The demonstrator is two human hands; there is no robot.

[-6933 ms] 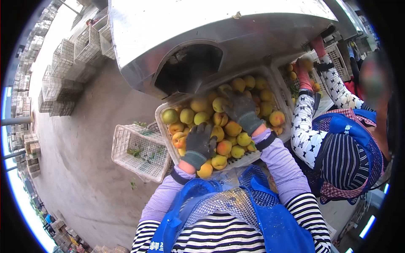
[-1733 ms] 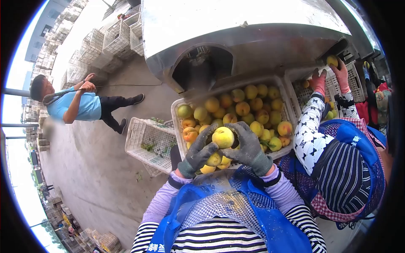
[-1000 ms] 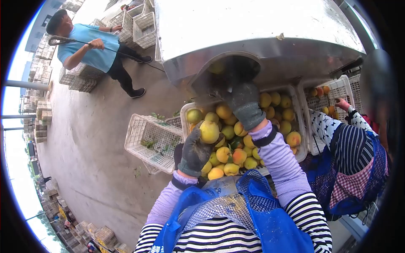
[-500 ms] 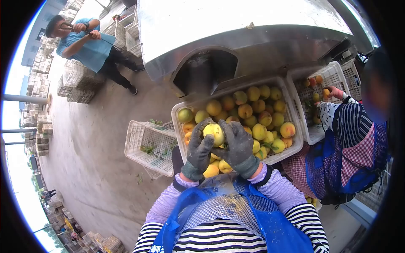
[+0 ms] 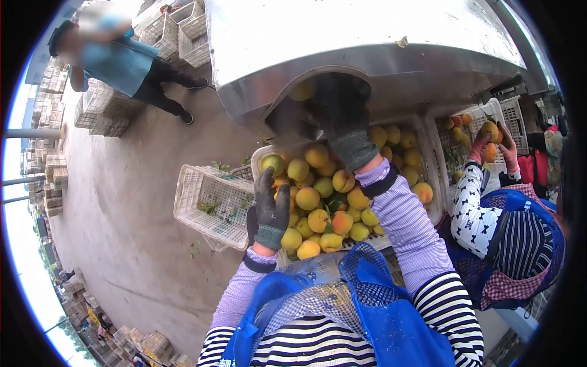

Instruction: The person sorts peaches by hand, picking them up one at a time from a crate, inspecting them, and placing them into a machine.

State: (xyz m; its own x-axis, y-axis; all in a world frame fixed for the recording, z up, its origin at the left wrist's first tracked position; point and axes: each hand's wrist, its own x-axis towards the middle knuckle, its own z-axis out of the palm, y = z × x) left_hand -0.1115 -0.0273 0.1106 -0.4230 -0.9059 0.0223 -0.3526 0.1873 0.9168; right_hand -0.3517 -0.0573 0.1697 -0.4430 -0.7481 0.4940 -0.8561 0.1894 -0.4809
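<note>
A white plastic crate (image 5: 257, 160) full of yellow and orange peaches (image 5: 307, 199) stands in front of me, under a steel machine (image 5: 367, 37). My right hand (image 5: 342, 119), in a dark glove, reaches up into the machine's dark arched opening (image 5: 287, 113). One peach (image 5: 301, 90) shows inside that opening just left of the hand; whether the fingers grip it is hidden. My left hand (image 5: 269, 211), also gloved, rests at the crate's left side with its fingers spread upward and nothing in them.
An almost empty white crate (image 5: 211, 205) lies to the left on the concrete floor. A co-worker (image 5: 513, 238) at right handles peaches over a second crate (image 5: 455, 153). A person in a blue shirt (image 5: 116, 58) stands at top left by stacked crates (image 5: 98, 110).
Half a second ago both hands held one peach over the crate. Now my right hand has gone up into the machine's opening and my left hand has dropped empty to the crate's left side.
</note>
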